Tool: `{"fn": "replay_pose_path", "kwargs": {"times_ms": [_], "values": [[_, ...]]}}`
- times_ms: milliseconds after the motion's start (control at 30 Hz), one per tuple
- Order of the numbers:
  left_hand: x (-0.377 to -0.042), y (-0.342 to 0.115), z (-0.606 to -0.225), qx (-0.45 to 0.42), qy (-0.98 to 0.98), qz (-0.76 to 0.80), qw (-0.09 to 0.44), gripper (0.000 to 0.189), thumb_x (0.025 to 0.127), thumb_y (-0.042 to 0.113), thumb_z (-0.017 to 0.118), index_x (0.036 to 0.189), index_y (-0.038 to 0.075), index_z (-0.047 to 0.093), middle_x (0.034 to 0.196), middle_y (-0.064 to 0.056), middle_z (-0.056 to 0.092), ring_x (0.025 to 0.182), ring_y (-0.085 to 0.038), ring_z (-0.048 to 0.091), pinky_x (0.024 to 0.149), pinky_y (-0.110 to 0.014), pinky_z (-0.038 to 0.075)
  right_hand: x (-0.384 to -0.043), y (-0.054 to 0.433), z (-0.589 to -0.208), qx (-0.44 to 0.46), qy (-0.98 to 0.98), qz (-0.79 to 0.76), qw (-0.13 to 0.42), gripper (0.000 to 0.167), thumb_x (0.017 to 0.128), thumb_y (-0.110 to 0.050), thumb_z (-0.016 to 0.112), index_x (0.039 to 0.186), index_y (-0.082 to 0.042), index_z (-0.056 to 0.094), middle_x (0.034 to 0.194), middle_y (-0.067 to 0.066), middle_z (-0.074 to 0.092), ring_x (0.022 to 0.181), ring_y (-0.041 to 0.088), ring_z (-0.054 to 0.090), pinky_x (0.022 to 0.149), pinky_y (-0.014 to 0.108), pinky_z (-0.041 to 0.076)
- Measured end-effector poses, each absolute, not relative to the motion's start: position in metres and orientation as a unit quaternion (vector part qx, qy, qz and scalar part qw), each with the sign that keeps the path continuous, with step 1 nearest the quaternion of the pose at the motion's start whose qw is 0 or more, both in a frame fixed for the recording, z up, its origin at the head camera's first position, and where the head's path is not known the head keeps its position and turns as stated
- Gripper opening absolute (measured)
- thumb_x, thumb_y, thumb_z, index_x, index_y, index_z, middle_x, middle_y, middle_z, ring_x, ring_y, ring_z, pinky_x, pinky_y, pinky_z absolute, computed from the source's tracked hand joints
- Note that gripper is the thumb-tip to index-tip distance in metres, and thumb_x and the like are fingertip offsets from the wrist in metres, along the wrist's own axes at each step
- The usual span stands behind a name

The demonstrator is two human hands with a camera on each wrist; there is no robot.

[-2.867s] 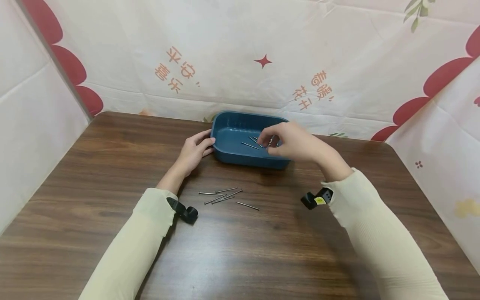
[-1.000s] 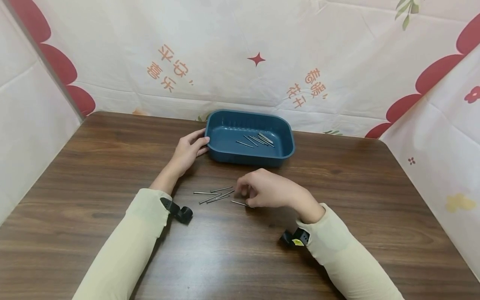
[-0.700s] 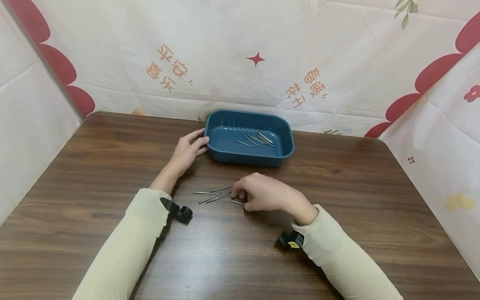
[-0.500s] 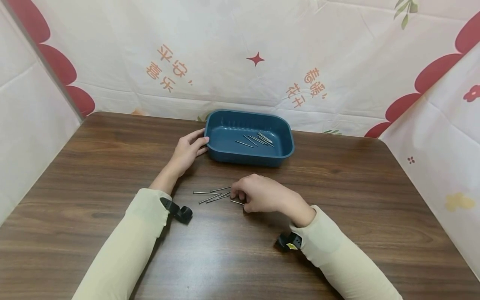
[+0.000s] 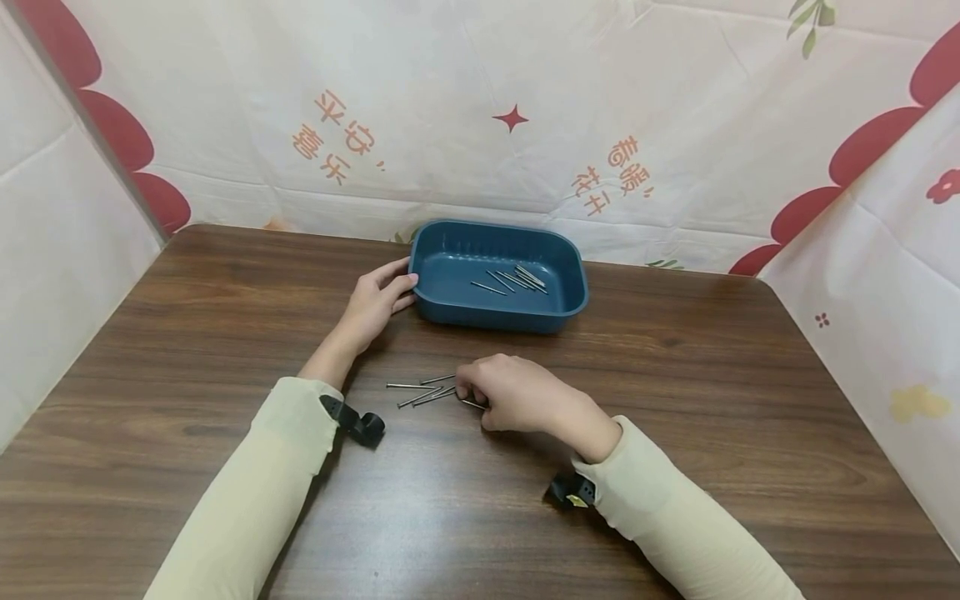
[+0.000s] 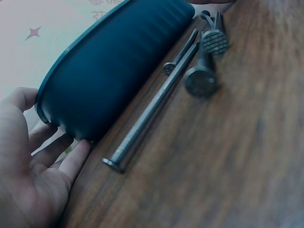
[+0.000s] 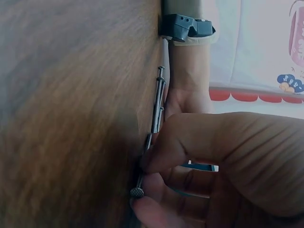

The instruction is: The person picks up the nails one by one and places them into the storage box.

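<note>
My left hand [image 5: 371,307] holds the left end of a dark blue plastic tray [image 5: 495,317], with the thumb at its rim. In the left wrist view the other fingers lie against the tray's outer end wall [image 6: 90,90]. On the table in front of the tray, my right hand [image 5: 525,396] pinches a steel nail [image 5: 472,404]. The right wrist view shows the nail's round head [image 7: 137,192] beside the curled fingers; part of the shank is hidden by the thumb. Several loose nails [image 5: 427,398] lie crossed just left of the right hand.
Inside the tray, several nails [image 5: 528,279] lie toward the right side. The brown wooden table [image 5: 225,333] ends at a printed cloth backdrop [image 5: 450,100]. Each wrist carries a small black camera, the left one [image 5: 367,429] hanging near the loose nails.
My right hand has come from over the tray to the nails in front of it. Over the last second it has edged left and closed on one nail. The left hand keeps its hold.
</note>
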State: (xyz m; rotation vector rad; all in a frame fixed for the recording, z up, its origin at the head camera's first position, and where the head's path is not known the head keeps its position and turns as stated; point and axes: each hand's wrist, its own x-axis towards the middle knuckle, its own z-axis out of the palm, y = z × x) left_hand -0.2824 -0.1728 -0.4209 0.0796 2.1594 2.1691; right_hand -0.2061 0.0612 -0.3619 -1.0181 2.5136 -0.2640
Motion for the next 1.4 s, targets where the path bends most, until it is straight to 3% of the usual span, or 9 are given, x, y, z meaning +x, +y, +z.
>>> {"fn": "replay_pose_path", "kwargs": {"times_ms": [367,900,1400], "values": [[-0.2809,-0.1724,-0.4191,0.024,0.704,0.709,0.042,0.054,0.105,0.022,0.053,0.155,0.006,0.039,0.158,-0.015,0.044,0.138,-0.028,0.054,0.109,-0.034,0.053,-0.2053,0.0614,-0.3635,-0.381,0.901,-0.08,0.194,0.036,0.077,0.002,0.072,0.104,-0.021,0.064,0.085,-0.006,0.061,0.075,0.011,0.055,0.06,0.027,0.046],[-0.2818,-0.172,-0.4201,0.024,0.709,0.704,0.038,0.054,0.105,0.022,0.053,0.155,0.006,0.04,0.157,-0.016,0.044,0.138,-0.028,0.054,0.108,-0.032,0.053,-0.2077,0.0658,-0.3597,-0.404,0.896,-0.102,0.156,0.021,0.086,-0.002,0.069,0.099,-0.019,0.07,0.083,-0.005,0.057,0.074,0.009,0.051,0.061,0.023,0.041],[-0.283,-0.1724,-0.4201,0.024,0.702,0.711,0.04,0.054,0.105,0.022,0.054,0.155,0.006,0.04,0.157,-0.015,0.044,0.138,-0.028,0.054,0.109,-0.034,0.053,-0.2127,0.0679,-0.3552,-0.425,0.874,-0.154,0.178,0.021,0.091,-0.001,0.067,0.106,-0.015,0.073,0.088,-0.004,0.064,0.079,0.009,0.055,0.069,0.022,0.049]]}}
